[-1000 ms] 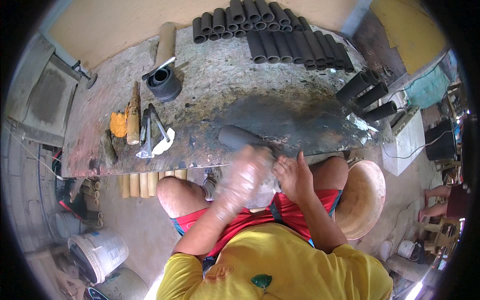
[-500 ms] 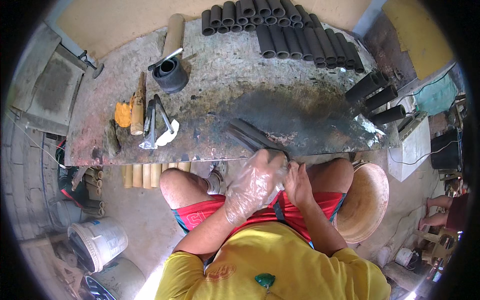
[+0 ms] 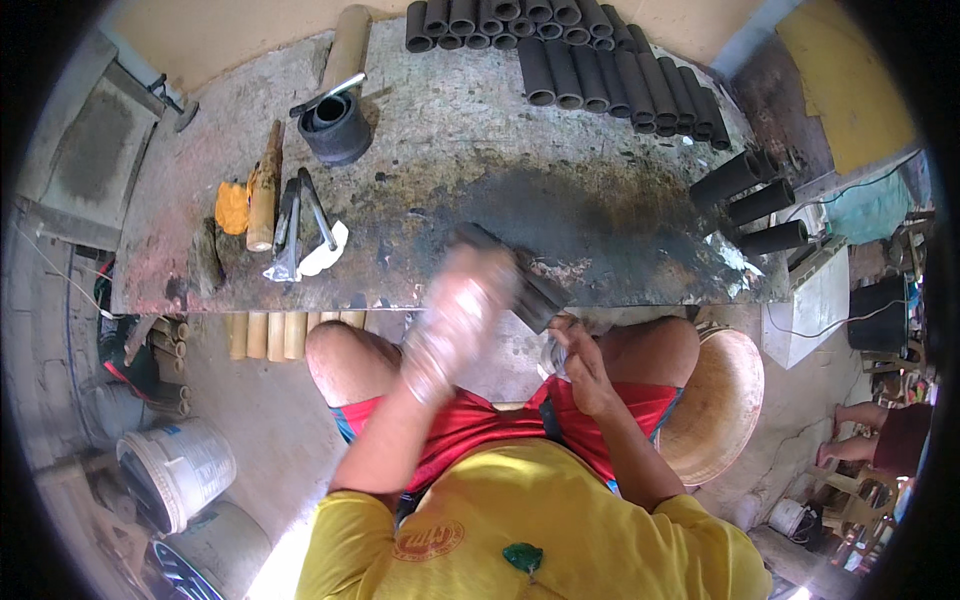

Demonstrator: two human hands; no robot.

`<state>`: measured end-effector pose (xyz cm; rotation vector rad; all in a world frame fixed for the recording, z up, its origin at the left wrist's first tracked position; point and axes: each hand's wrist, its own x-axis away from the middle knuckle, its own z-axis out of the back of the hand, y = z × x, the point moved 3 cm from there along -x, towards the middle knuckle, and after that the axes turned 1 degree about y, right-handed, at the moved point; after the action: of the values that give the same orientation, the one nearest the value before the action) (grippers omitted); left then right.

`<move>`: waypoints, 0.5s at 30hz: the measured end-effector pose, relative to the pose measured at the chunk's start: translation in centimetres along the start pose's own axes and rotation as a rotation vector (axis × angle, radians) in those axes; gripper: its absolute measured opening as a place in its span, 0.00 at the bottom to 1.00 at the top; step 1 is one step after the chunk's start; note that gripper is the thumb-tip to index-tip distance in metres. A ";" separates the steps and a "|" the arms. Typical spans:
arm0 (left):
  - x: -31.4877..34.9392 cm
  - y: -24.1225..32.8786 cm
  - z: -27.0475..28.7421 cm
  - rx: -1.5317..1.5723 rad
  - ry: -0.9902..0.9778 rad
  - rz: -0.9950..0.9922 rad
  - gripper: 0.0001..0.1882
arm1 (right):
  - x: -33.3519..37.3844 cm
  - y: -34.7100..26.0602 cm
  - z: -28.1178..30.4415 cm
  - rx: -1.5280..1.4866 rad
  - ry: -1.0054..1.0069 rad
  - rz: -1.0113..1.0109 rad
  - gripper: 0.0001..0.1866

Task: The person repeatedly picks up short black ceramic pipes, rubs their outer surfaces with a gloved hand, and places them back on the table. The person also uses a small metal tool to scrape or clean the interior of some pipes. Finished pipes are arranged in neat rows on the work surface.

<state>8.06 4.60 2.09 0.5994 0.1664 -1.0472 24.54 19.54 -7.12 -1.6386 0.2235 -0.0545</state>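
A black hollow tube (image 3: 541,298) lies slanted across the near edge of the worktable (image 3: 420,210). My left hand (image 3: 465,300), in a clear plastic glove, is over the tube's left side; motion smears its fingers. At the tube's near end, my bare right hand (image 3: 584,365) has its fingers closed on the rim. The tube's far end rests over the sooty tabletop and is partly hidden by the gloved hand.
Stacked black tubes (image 3: 570,75) line the back; a few more (image 3: 762,203) lean at the right. A dark round pot (image 3: 340,140), bamboo piece (image 3: 262,210), orange cloth (image 3: 232,208) and slim tools (image 3: 317,208) sit left. A large basin (image 3: 745,400) stands beside my right knee.
My gloved left hand has moved left and away from my right hand, up along the tube, and is now blurred. More of the tube's near end shows. The view has shifted slightly.
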 end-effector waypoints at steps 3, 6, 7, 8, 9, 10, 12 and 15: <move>-0.9 -3.0 2.4 0.121 0.125 0.247 0.06 | -0.6 -1.5 -0.4 0.233 -0.079 0.023 0.42; -0.6 -0.8 2.1 0.095 -0.048 0.129 0.07 | -1.7 -3.1 -0.3 0.562 -0.192 0.107 0.45; -0.3 0.8 1.6 0.098 -0.180 0.113 0.08 | -1.9 -3.6 -0.4 0.673 -0.221 0.133 0.46; -0.1 1.6 1.7 0.150 -0.169 0.090 0.06 | -2.1 -3.9 -0.5 0.726 -0.246 0.148 0.45; 0.2 2.5 1.8 0.174 -0.106 0.091 0.04 | -2.2 -4.2 -0.6 0.778 -0.268 0.173 0.45; 0.3 1.8 1.8 0.142 -0.080 0.087 0.04 | -2.1 -4.5 -0.8 0.857 -0.319 0.197 0.44; 0.8 -0.4 1.3 0.089 -0.018 0.103 0.06 | -2.1 -5.0 -1.0 0.858 -0.280 0.216 0.43; 1.6 -7.1 0.2 0.016 0.093 0.196 0.06 | -2.0 -5.2 -1.4 0.690 -0.167 0.091 0.35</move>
<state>2.81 0.76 -1.11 0.6654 0.1775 -0.8320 22.88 18.82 -1.62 -0.9382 0.1286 0.0694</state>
